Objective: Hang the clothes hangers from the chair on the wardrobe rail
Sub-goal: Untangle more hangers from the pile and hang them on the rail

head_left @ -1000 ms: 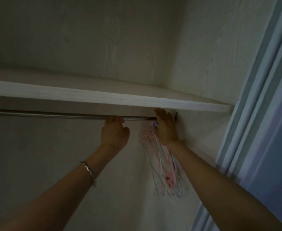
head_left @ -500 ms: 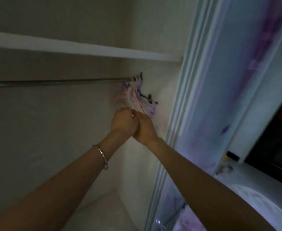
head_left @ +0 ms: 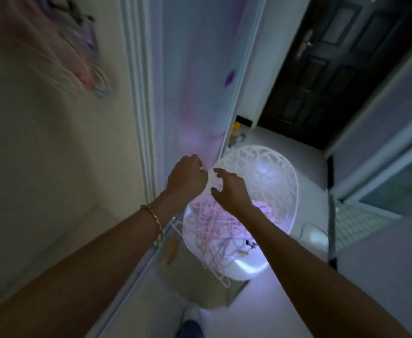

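A tangled pile of pink, white and purple clothes hangers (head_left: 214,228) lies on the seat of a white chair (head_left: 285,181) with an ornate openwork back, below my hands. My left hand (head_left: 188,176) hovers above the chair's left side with its fingers curled in, and I see nothing in it. My right hand (head_left: 229,189) is just beside it, fingers spread and slightly bent, empty. Several hung hangers (head_left: 78,57) show as a blur at the upper left inside the wardrobe. The rail itself is out of view.
The wardrobe's white door frame (head_left: 139,118) runs down the middle left, with a pale sliding door (head_left: 195,81) beside it. A dark door (head_left: 334,69) stands at the back right. A beige box (head_left: 200,281) sits under the chair's front.
My view has swung down from the rail to the chair. Both hands came down from the hung hangers and now hover over the pile on the seat; they have parted.
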A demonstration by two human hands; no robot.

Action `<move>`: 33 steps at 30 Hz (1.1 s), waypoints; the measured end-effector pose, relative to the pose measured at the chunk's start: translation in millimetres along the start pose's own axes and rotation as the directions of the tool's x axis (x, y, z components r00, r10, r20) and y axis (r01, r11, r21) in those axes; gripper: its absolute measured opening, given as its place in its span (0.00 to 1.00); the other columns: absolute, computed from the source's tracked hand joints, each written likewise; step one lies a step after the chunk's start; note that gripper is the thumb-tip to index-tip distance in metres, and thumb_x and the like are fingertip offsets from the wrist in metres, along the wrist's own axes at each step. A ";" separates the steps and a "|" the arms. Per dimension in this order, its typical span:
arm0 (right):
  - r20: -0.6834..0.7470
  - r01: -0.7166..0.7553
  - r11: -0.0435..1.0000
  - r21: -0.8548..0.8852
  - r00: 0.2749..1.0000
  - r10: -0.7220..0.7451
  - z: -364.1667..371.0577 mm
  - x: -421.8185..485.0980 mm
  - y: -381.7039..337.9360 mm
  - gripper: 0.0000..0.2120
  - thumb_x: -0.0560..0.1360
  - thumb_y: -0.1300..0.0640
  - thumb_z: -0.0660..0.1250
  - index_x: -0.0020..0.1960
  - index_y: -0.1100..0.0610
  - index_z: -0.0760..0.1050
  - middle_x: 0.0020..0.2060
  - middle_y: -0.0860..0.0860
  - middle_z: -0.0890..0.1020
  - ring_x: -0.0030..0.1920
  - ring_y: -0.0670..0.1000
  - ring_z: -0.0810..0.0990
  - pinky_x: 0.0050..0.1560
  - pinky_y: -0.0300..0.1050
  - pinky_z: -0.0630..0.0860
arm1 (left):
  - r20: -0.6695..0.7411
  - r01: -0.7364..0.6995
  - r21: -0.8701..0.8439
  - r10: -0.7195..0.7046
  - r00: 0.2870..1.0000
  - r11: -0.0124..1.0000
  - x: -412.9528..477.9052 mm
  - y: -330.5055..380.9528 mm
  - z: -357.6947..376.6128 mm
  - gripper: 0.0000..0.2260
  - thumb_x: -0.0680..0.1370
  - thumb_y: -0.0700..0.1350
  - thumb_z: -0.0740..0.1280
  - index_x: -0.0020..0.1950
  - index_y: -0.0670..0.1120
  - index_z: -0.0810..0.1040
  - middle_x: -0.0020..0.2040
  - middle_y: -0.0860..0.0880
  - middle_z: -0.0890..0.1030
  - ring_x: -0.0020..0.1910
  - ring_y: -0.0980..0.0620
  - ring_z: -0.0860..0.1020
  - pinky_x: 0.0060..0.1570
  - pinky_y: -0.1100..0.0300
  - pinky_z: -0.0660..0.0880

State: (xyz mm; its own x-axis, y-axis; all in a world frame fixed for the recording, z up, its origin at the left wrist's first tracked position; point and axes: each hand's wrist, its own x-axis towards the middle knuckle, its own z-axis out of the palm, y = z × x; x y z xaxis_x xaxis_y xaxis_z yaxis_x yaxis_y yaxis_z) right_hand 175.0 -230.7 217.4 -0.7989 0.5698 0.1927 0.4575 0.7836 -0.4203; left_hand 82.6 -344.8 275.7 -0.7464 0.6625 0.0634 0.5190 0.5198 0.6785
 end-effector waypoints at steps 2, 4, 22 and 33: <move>0.031 -0.112 0.994 0.005 0.993 0.112 4.3 -7.7 39.3 0.26 0.72 0.57 0.69 0.69 0.57 0.70 0.59 0.57 0.80 0.60 0.60 0.77 0.63 0.51 0.71 | 0.063 -0.022 0.005 0.022 0.998 1.000 10.8 4.2 35.6 0.13 0.76 0.44 0.63 0.59 0.43 0.76 0.59 0.42 0.76 0.57 0.43 0.76 0.54 0.56 0.72; 0.044 -0.216 0.976 0.026 0.976 0.214 13.5 -10.5 79.7 0.25 0.73 0.59 0.67 0.69 0.57 0.70 0.59 0.58 0.80 0.59 0.60 0.77 0.63 0.51 0.71 | 0.112 -0.021 0.009 0.020 0.993 1.000 27.3 6.9 72.1 0.12 0.76 0.44 0.63 0.58 0.43 0.76 0.59 0.42 0.76 0.58 0.42 0.76 0.56 0.55 0.72; 0.256 -0.637 0.762 0.116 0.761 0.597 157.4 59.6 318.3 0.32 0.69 0.72 0.58 0.72 0.54 0.68 0.65 0.56 0.76 0.56 0.60 0.78 0.51 0.53 0.76 | 0.454 0.098 0.155 -0.159 0.877 0.983 170.9 -78.8 377.0 0.12 0.73 0.39 0.64 0.57 0.44 0.77 0.58 0.43 0.78 0.60 0.44 0.75 0.56 0.56 0.71; 0.614 -0.303 0.840 -0.451 0.577 0.538 243.8 46.4 361.5 0.38 0.74 0.55 0.65 0.77 0.53 0.48 0.71 0.57 0.64 0.72 0.58 0.61 0.71 0.62 0.54 | 0.582 -0.118 0.408 -0.158 0.798 0.905 150.5 -117.6 450.8 0.22 0.74 0.50 0.67 0.65 0.45 0.69 0.59 0.46 0.75 0.59 0.47 0.76 0.57 0.54 0.73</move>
State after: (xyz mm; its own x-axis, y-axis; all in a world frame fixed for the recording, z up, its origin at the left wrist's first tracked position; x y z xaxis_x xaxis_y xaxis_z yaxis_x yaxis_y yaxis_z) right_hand 208.1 18.6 -141.8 -0.4546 0.5983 -0.6598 0.8023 0.5968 -0.0117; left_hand 97.0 -63.1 -124.5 -0.4350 0.7601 -0.4827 0.7279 0.6124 0.3084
